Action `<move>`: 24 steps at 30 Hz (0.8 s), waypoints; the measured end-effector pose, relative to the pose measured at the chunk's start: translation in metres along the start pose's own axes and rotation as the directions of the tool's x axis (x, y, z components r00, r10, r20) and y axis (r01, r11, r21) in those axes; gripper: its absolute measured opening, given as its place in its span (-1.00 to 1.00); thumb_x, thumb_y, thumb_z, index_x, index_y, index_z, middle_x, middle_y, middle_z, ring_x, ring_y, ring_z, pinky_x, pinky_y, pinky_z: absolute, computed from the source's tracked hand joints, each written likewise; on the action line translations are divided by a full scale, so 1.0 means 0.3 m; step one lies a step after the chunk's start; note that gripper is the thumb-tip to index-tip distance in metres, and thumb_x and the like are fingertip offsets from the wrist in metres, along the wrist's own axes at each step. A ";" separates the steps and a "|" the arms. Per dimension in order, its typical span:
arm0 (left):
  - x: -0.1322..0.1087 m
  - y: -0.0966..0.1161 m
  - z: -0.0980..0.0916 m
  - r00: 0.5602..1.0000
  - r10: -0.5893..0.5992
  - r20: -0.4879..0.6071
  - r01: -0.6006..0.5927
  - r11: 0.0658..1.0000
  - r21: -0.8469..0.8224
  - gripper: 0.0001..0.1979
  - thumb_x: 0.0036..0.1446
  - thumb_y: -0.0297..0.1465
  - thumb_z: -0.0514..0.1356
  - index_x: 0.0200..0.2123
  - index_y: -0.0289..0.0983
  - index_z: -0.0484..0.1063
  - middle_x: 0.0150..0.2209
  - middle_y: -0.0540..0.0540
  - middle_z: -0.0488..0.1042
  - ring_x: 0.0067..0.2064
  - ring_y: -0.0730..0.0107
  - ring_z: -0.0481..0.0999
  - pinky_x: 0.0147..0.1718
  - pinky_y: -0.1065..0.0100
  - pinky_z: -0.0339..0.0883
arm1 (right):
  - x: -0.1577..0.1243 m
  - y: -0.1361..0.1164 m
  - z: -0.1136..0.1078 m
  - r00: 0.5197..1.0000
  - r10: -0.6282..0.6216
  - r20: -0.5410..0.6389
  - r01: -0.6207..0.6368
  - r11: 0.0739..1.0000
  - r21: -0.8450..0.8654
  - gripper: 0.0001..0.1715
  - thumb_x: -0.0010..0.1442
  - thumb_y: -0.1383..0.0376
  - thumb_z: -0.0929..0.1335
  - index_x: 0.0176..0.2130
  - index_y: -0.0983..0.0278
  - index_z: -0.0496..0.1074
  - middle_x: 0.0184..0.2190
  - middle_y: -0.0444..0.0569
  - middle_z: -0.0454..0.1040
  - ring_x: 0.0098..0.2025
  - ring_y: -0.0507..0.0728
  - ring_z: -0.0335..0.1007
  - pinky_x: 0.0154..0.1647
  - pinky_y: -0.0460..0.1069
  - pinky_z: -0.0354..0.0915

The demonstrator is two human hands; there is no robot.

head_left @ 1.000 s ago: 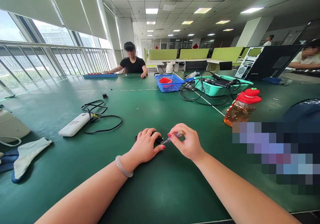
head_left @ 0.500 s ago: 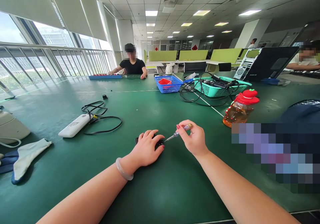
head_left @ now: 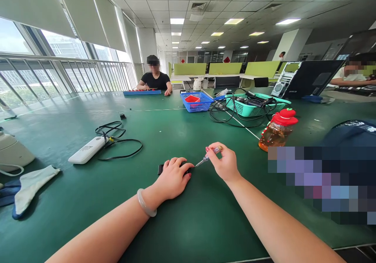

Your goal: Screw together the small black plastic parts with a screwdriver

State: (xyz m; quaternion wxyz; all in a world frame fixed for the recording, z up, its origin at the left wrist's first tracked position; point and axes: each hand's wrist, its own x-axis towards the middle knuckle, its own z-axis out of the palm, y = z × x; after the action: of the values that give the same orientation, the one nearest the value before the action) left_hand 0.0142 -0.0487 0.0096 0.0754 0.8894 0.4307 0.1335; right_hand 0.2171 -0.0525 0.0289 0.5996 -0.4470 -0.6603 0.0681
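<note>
My left hand [head_left: 173, 176] lies curled over a small black part [head_left: 160, 169] on the green table [head_left: 182, 224], pressing it down; only the part's left end shows. My right hand [head_left: 225, 163] pinches a small clear-handled screwdriver [head_left: 208, 157], its tip slanting down toward the black part beside my left fingertips. A pale bangle [head_left: 145, 204] sits on my left wrist.
A white power strip [head_left: 86, 150] with black cable [head_left: 117, 137] lies to the left, a cloth glove [head_left: 31, 182] at far left. A red-capped bottle [head_left: 277, 129], blue basket [head_left: 195, 102] and teal basket [head_left: 255, 106] stand behind. People sit at the far side and on the right.
My right hand lifted and drew the screwdriver slightly back to the right, away from the part. My left hand stayed on the black part. The view tilted down a little.
</note>
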 end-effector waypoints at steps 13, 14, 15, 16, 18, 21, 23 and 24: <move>-0.140 -0.083 -0.068 0.994 -0.101 0.041 0.101 0.995 -0.002 -0.69 0.31 -0.31 -0.04 0.02 -0.02 0.40 0.02 -0.09 0.38 0.09 0.16 0.32 0.11 0.02 0.22 | -0.001 0.007 0.007 0.999 0.035 0.018 -0.036 0.999 0.026 -0.75 0.22 0.20 0.32 -0.47 0.21 0.37 -0.57 -0.14 0.44 -0.50 0.05 0.38 -0.42 -0.07 0.31; -0.172 -0.112 -0.081 0.990 -0.134 0.034 0.133 0.991 0.006 -0.68 0.31 -0.30 -0.05 0.02 -0.02 0.40 0.03 -0.09 0.38 0.08 0.16 0.33 0.10 0.02 0.24 | -0.001 0.006 0.007 0.999 0.040 0.022 -0.041 0.999 0.027 -0.75 0.22 0.19 0.32 -0.47 0.21 0.37 -0.57 -0.15 0.44 -0.50 0.05 0.38 -0.42 -0.07 0.31; -0.205 -0.147 -0.094 0.986 -0.164 0.024 0.164 0.986 0.015 -0.68 0.30 -0.29 -0.05 0.01 -0.03 0.41 0.03 -0.10 0.38 0.08 0.15 0.33 0.10 0.02 0.25 | -0.002 0.004 0.008 0.999 0.045 0.026 -0.046 0.999 0.029 -0.74 0.23 0.19 0.32 -0.47 0.21 0.37 -0.57 -0.15 0.44 -0.50 0.05 0.38 -0.42 -0.07 0.31; -0.240 -0.187 -0.107 0.982 -0.189 0.012 0.189 0.982 0.024 -0.67 0.30 -0.27 -0.05 -0.01 -0.04 0.43 0.02 -0.10 0.39 0.07 0.15 0.35 0.09 0.02 0.26 | -0.003 0.002 0.008 0.998 0.050 0.031 -0.051 0.998 0.031 -0.74 0.23 0.19 0.31 -0.47 0.21 0.37 -0.58 -0.15 0.44 -0.50 0.05 0.37 -0.42 -0.07 0.31; -0.313 -0.279 -0.133 0.972 -0.233 -0.035 0.235 0.971 0.048 -0.65 0.28 -0.22 -0.06 -0.02 -0.05 0.45 0.01 -0.11 0.41 0.06 0.14 0.38 0.09 0.04 0.28 | -0.006 -0.001 0.010 0.998 0.057 0.040 -0.058 0.998 0.034 -0.73 0.23 0.18 0.31 -0.48 0.21 0.37 -0.58 -0.15 0.43 -0.50 0.05 0.37 -0.43 -0.07 0.30; -0.420 -0.424 -0.174 0.946 -0.315 -0.081 0.323 0.940 0.111 -0.59 0.25 -0.15 -0.07 -0.03 -0.05 0.48 0.00 -0.12 0.46 0.03 0.12 0.42 0.07 0.06 0.31 | -0.011 -0.004 0.015 0.997 0.052 0.057 -0.054 0.998 0.035 -0.73 0.23 0.19 0.31 -0.48 0.21 0.36 -0.58 -0.15 0.43 -0.50 0.05 0.36 -0.43 -0.07 0.29; -0.483 -0.509 -0.202 0.926 -0.358 -0.116 0.373 0.916 0.148 -0.56 0.22 -0.10 -0.06 -0.05 -0.08 0.51 -0.01 -0.14 0.49 0.01 0.09 0.44 0.07 0.07 0.32 | -0.013 -0.004 0.018 0.996 0.047 0.070 -0.049 0.998 0.032 -0.74 0.23 0.19 0.31 -0.48 0.21 0.36 -0.58 -0.15 0.44 -0.50 0.05 0.36 -0.42 -0.07 0.29; -0.511 -0.545 -0.215 0.917 -0.380 -0.124 0.397 0.903 0.163 -0.54 0.21 -0.09 -0.06 -0.05 -0.10 0.51 -0.01 -0.14 0.50 0.01 0.08 0.45 0.07 0.07 0.31 | -0.014 -0.004 0.019 0.996 0.045 0.074 -0.047 0.998 0.029 -0.74 0.23 0.19 0.31 -0.48 0.21 0.36 -0.57 -0.14 0.44 -0.50 0.05 0.36 -0.41 -0.07 0.29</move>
State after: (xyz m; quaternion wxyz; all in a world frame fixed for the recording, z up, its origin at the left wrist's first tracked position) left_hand -0.2182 -0.0669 0.0038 -0.0019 0.7818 0.6128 0.1150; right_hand 0.2113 -0.0536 0.0250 0.5801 -0.4500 -0.6702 0.1086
